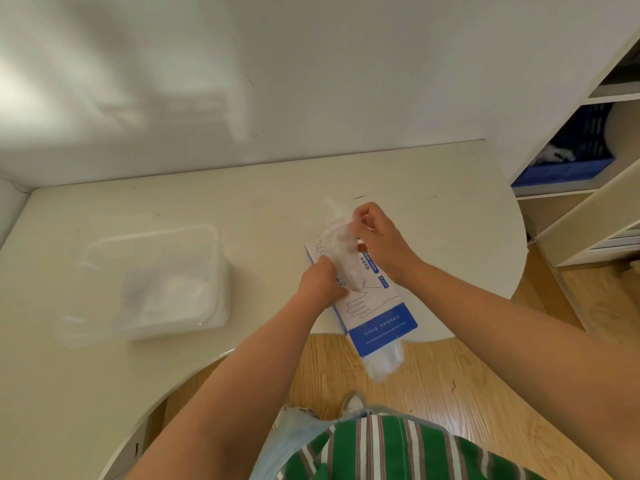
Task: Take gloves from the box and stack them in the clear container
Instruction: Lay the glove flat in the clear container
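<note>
White table [86, 393], wooden floor [450, 375], blue crate [568, 168] on shelf [554, 194]

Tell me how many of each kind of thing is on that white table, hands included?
Clear rectangular plastic container: 1
Blue-and-white cardboard glove box: 1
Thin clear plastic glove, pinched by the right hand: 1
Hands: 2, counting the left hand
Total: 5; stacked gloves too blurred to count.
</note>
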`<state>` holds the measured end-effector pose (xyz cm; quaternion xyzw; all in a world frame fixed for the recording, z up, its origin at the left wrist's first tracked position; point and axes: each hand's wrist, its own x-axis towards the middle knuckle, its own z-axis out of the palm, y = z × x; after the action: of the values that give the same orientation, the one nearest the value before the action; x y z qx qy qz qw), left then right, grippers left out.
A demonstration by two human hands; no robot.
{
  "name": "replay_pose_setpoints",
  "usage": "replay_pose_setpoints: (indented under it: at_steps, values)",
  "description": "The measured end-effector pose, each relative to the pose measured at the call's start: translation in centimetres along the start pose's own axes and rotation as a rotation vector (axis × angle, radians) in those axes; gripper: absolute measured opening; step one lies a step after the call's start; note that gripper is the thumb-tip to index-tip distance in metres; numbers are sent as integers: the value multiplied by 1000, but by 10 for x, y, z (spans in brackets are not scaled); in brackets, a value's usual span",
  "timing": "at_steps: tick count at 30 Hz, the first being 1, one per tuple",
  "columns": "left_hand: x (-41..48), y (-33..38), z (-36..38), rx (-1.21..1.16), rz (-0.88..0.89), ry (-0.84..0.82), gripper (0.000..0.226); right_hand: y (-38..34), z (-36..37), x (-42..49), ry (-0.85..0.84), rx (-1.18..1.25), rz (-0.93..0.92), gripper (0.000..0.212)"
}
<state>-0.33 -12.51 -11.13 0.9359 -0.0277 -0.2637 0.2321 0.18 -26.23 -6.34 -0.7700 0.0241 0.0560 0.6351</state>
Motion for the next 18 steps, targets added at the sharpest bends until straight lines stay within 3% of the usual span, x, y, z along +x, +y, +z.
replay_pose_setpoints:
  at_steps: [3,5,8,10,12,15,18]
  values:
    - [4,-5,-8,-116,-38,-103,29,-17,-4,0,24,81,21,7]
    - [1,-11,-21,-460,-47,-106,16,-20,-5,-2,11,68,41,6]
    - [-14,-15,-46,-897,-113,63,31,-16,-5,-5,-64,-1,76,1]
    - [-18,-21,-60,-1145,-168,8,53,-14,-1,-5,-117,-39,90,3]
    - [-22,-29,-71,-1113,-124,-73,68,-16,4,-6,-168,-71,73,7]
    - [-27,-39,-74,-934,52,13,33,-19,12,-6,-221,-110,70,28]
    - [-31,-49,-80,-980,180,104,15,-24,24,-3,-298,-94,213,63]
